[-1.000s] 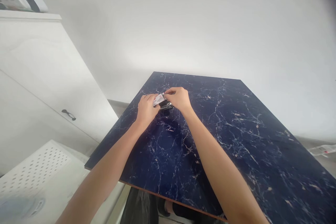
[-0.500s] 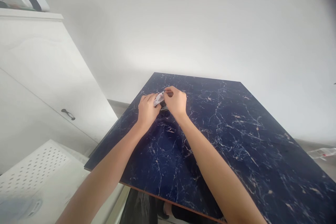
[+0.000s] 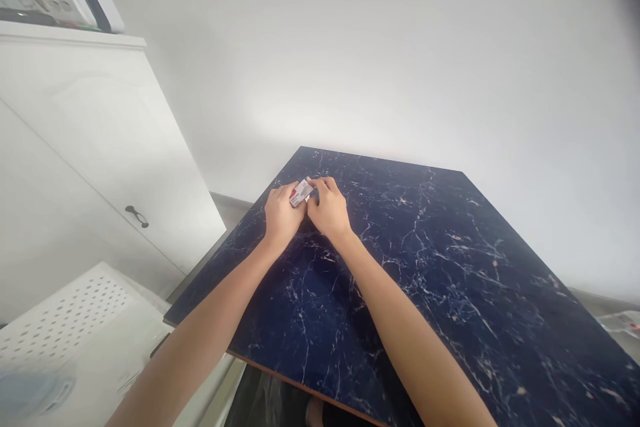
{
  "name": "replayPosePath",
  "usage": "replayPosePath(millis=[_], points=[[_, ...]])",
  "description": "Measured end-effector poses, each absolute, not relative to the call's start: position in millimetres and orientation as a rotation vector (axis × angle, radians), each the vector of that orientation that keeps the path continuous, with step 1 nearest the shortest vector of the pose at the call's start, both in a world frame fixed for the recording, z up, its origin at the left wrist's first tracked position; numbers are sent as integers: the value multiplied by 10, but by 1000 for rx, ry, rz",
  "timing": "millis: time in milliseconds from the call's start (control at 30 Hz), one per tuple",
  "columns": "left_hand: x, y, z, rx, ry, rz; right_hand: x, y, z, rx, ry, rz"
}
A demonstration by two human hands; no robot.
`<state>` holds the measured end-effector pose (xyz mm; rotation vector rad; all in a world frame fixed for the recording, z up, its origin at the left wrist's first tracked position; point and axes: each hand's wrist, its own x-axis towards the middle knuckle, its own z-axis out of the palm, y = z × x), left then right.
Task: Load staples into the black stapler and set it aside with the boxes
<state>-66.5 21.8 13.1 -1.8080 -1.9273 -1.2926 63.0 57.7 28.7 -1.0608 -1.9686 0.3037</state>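
Note:
A small white printed box (image 3: 301,193) with red and grey markings is tilted between my hands, just over the dark blue marbled tabletop (image 3: 430,267). My left hand (image 3: 283,215) is closed around its left side, thumb on the near edge and fingers along the far one. My right hand (image 3: 328,207) is at the box's right end, with its fingers and thumb curled together there. What lies directly beneath the box and the fingertips is hidden by my hands.
On the left is a white cabinet (image 3: 90,147) with a dark handle (image 3: 137,216). Below it stands a white perforated bin-like box (image 3: 65,310). A white wall (image 3: 380,53) rises behind the table. Clear plastic packaging (image 3: 623,323) shows at the far right.
The box has turned so more of its printed face shows. My right hand has lowered and closed in on its right end. A dark item glimpsed between the hands is now hidden. The view shifted slightly.

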Motion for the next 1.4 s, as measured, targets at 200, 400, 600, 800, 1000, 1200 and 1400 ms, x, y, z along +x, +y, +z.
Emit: replayPosePath(millis=[200,400,600,800,1000,1200,1400], points=[[-696,232,117,-1836,-1848,-1286,660,704,337,-1086,-1680,806],[-673,232,116,-1913,-1883,-1217,781,880,236,-1030,-1638,984],[-680,249,87,-1954,-1797,-1256,774,883,157,-1009,-1720,954],[-885,263,201,-1951,-1971,-1015,839,867,236,-1176,-1737,807],[-1141,317,158,-1904,-2363,-517,1034,926,216,-1348,-1694,603],[-1200,314,160,-2090,-2383,-423,1156,1038,-4,-1661,-1643,589],[-1235,310,195,-2265,-2357,-366,997,1047,-56,-1551,-1757,697]])
